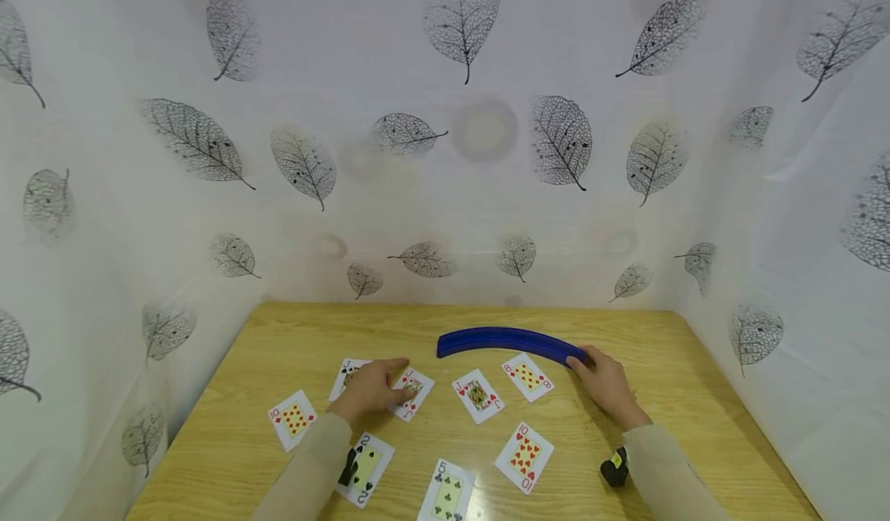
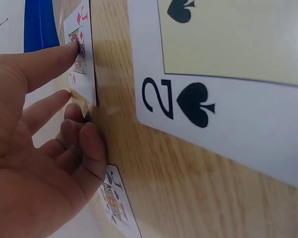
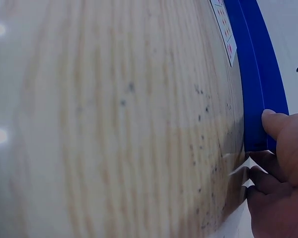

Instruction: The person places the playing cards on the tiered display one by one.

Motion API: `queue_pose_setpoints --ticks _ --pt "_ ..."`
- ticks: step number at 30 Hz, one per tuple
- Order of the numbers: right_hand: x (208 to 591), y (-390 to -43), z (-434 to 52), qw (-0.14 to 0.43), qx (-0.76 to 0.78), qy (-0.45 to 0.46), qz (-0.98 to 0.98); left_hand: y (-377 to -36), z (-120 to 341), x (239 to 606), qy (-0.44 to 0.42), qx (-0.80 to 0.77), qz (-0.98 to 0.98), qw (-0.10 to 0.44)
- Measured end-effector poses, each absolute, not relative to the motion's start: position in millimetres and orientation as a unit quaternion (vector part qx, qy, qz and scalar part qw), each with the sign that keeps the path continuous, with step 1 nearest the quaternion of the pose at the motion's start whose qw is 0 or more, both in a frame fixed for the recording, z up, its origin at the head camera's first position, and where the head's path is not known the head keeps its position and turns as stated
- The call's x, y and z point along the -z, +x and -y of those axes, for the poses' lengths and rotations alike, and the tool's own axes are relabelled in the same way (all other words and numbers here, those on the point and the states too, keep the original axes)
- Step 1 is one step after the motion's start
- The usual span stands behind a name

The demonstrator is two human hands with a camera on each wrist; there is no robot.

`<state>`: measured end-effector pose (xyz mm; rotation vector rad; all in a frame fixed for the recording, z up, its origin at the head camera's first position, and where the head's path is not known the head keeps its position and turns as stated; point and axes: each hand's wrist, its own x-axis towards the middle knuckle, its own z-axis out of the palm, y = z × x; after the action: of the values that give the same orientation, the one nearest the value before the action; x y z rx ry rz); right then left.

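Observation:
My left hand [image 1: 370,389] is over the jack of diamonds [image 1: 419,391], a playing card lying face up on the table. In the left wrist view, the thumb [image 2: 52,60] touches that card's face. The index fingertip is beside its edge, and the other fingers curl with nothing in them. Partly behind this hand lies the jack of spades [image 1: 345,372]. At the right, my right hand [image 1: 607,386] grips the end of a curved blue card holder [image 1: 502,337], thumb on top and fingers at its end. The holder's slot shows no cards.
Nearby lie face-up cards: ten of diamonds [image 1: 293,420], two of spades [image 1: 367,467], five of clubs [image 1: 448,492], jack of hearts [image 1: 477,396], eight of diamonds [image 1: 528,376] and ten of hearts [image 1: 524,458]. Leaf-patterned white curtains [image 1: 445,196] enclose the wooden table [image 1: 229,444].

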<state>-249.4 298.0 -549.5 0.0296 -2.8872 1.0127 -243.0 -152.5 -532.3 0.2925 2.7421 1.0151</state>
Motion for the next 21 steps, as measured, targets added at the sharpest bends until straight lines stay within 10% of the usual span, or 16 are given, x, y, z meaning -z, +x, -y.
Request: queue_pose_setpoints --ticks 21 --pt "551.0 -249.7 -296.8 0.039 -0.331 0.004 0.943 -240.7 155.0 535.7 0.101 -0.354 -0.927 0.075"
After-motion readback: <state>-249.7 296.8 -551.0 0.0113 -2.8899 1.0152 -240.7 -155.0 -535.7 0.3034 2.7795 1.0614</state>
